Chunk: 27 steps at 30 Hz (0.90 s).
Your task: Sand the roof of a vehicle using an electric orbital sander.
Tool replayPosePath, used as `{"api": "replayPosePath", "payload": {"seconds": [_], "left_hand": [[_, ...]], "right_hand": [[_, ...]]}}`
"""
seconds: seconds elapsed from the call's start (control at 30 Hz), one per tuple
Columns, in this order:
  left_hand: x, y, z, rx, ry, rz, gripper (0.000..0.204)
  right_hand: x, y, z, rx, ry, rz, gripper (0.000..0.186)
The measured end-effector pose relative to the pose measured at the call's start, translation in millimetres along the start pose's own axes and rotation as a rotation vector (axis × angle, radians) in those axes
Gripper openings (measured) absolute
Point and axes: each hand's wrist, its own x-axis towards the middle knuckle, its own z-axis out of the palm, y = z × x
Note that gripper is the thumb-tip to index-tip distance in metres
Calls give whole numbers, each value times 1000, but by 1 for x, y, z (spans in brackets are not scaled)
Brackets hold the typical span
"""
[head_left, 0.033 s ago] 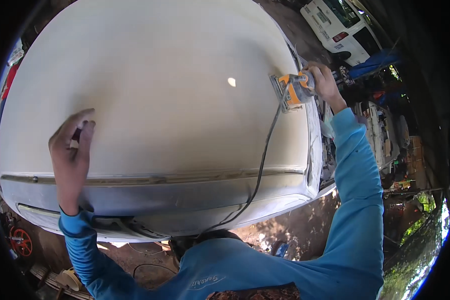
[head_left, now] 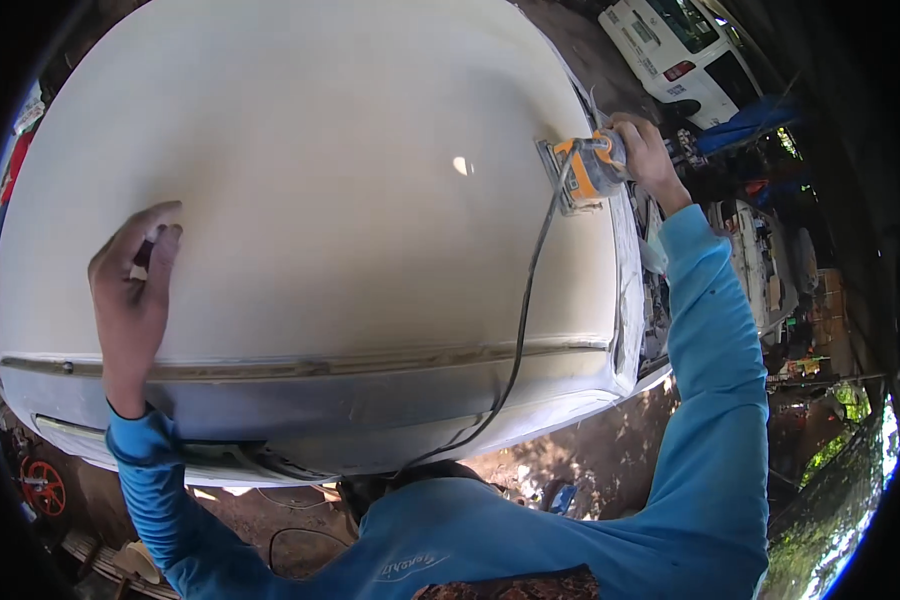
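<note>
The right hand point(head_left: 648, 158) is closed around the rear end of an orange and grey electric sander point(head_left: 592, 172), with the fingers wrapped over its rounded grey top. The sander is at the right side of a pale vehicle roof point(head_left: 320, 200), near the edge, and its flat rectangular base point(head_left: 549, 168) faces the roof surface; it appears to lie on it. From the sander a dark power cord point(head_left: 523, 310) goes down across the roof in a curve, passes over the long roof channel point(head_left: 400, 364) and reaches the near side point(head_left: 300, 405) of the vehicle.

The left hand point(head_left: 132, 300) is above the left part of the roof, well apart from the sander. Its fingers are bent and the thumb is near to the forefinger, with a dark gap between them; whether something small is held there, I cannot tell, and also not whether the fingertips touch the roof. Both arms are in long blue sleeves point(head_left: 715, 330). At the upper right a white van point(head_left: 650, 45) is standing, and at the lower left one can see an orange spoked wheel point(head_left: 42, 487)
</note>
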Motion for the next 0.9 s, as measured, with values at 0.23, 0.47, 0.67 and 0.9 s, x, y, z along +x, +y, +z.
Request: {"api": "replayPosePath", "payload": {"seconds": [0.23, 0.47, 0.67, 0.9], "left_hand": [[70, -57, 21, 63, -40, -67, 20], [60, -90, 22, 155, -37, -72, 21], [56, -96, 28, 202, -84, -111, 22], [60, -102, 29, 183, -117, -58, 22]], "right_hand": [[86, 99, 63, -148, -34, 47, 27], [172, 157, 104, -250, -103, 176, 31], [193, 160, 101, 119, -264, 669, 27], [117, 154, 89, -228, -162, 238, 30]]}}
